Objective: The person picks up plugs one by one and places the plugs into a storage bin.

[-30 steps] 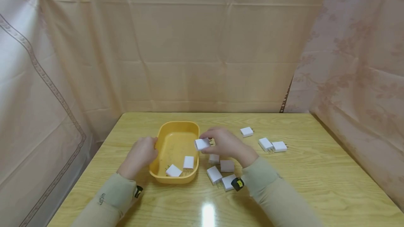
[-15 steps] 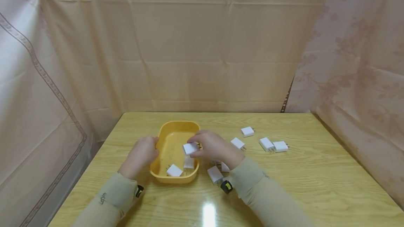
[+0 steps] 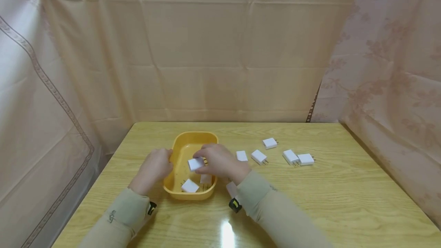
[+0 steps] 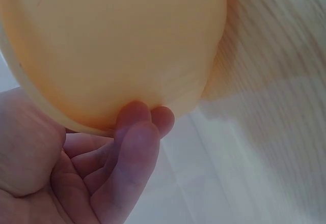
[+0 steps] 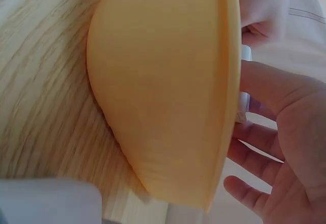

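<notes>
A yellow plastic basin (image 3: 193, 135) stands on the left half of the table. My left hand (image 3: 155, 169) grips its left rim; in the left wrist view the fingers (image 4: 136, 147) pinch the basin wall (image 4: 117, 46). Over the basin, my right hand (image 3: 218, 160) holds a white charger plug (image 3: 196, 163) between thumb and fingers, its prongs toward the palm. Two more white plugs lie in the basin, one in the open (image 3: 190, 186) and one partly hidden under the right hand. From the right wrist side, the basin's outer wall (image 5: 163, 91) hides most of the held plug (image 5: 245, 81).
Right of the basin, several white plugs lie on the wooden table (image 3: 344, 194): one near the right wrist (image 3: 242, 155), one beside it (image 3: 259, 157), one farther back (image 3: 270, 143), and a touching pair (image 3: 291, 157). Others are partly hidden under the right forearm. Cloth curtains surround the table.
My right hand has moved left with the held plug, from the basin's right rim to above its middle. The left hand keeps its place on the rim.
</notes>
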{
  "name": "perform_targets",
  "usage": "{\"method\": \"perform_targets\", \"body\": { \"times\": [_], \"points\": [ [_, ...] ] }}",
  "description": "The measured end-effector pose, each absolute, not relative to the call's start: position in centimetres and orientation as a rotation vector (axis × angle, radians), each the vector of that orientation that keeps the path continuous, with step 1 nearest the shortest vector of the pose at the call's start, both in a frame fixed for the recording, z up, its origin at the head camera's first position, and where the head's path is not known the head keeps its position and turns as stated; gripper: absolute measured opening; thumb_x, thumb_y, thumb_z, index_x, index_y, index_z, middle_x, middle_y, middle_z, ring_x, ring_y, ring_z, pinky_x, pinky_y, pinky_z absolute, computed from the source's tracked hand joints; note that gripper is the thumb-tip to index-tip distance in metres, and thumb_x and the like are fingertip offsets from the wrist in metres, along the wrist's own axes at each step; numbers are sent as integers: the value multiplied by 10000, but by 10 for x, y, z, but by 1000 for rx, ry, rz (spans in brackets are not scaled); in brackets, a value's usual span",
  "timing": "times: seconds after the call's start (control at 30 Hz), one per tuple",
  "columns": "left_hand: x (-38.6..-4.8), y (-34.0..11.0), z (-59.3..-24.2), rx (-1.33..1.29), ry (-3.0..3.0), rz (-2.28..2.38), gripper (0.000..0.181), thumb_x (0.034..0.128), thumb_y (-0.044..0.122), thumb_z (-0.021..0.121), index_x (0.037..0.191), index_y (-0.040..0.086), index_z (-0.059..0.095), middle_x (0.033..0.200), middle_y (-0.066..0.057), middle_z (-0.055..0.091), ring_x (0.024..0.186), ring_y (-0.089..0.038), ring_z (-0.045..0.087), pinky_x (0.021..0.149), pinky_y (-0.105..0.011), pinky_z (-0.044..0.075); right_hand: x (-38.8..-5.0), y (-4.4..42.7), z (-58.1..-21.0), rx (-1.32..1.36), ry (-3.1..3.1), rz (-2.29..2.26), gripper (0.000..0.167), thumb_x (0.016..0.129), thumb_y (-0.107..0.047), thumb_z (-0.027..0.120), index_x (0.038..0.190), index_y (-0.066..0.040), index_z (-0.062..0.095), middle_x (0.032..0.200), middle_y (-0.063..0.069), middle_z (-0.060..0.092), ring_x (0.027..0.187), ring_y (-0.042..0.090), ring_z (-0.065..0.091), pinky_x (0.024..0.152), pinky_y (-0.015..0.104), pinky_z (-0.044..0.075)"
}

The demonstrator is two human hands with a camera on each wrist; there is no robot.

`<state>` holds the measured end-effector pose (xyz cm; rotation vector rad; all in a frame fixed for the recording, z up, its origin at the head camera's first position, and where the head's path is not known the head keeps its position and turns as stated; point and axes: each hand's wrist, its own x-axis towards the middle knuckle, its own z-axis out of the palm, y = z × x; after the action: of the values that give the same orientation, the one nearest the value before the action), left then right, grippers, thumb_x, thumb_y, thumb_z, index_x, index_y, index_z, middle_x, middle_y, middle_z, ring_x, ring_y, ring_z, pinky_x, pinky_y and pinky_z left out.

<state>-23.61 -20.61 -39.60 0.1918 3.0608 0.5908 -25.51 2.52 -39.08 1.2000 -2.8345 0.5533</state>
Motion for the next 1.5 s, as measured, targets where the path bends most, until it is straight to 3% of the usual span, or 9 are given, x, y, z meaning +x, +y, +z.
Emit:
{"method": "perform_targets", "body": {
  "times": [0.43, 0.73, 1.03, 1.5],
  "points": [
    [-237, -207, -395, 248, 3098, 566, 379, 852, -35, 613, 1220, -105, 674, 900, -146, 660, 661, -228, 549, 534, -300, 444, -259, 7, -392, 1172, -2849, 419, 379, 832, -383, 845, 1155, -197, 776, 988, -76, 689, 849, 82, 597, 768, 273, 486],
    [-237, -206, -394, 224, 3083, 560, 445, 875, -25, 613, 1305, -141, 606, 1223, -286, 656, 747, -256, 588, 519, -284, 449, -258, 6, -395, 1098, -2935, 401, 415, 828, -423, 841, 1186, -228, 766, 1006, -90, 685, 914, 107, 604, 875, 352, 471],
    [-236, -206, -393, 225, 3090, 550, 445, 881, -17, 613, 1308, -140, 604, 1211, -278, 663, 709, -247, 577, 505, -293, 432, -256, 8, -395, 1095, -2970, 386, 410, 849, -384, 828, 1220, -227, 750, 1118, -89, 695, 1060, 145, 595, 1034, 491, 361],
    [-235, -205, -394, 160, 3044, 582, 470, 897, -18, 611, 1350, -135, 570, 1293, -297, 619, 635, -212, 566, 471, -274, 439, -257, 9, -397, 1113, -2977, 423, 362, 880, -375, 801, 1204, -222, 750, 1169, -71, 696, 1112, 154, 596, 1014, 450, 373]
  ]
}}
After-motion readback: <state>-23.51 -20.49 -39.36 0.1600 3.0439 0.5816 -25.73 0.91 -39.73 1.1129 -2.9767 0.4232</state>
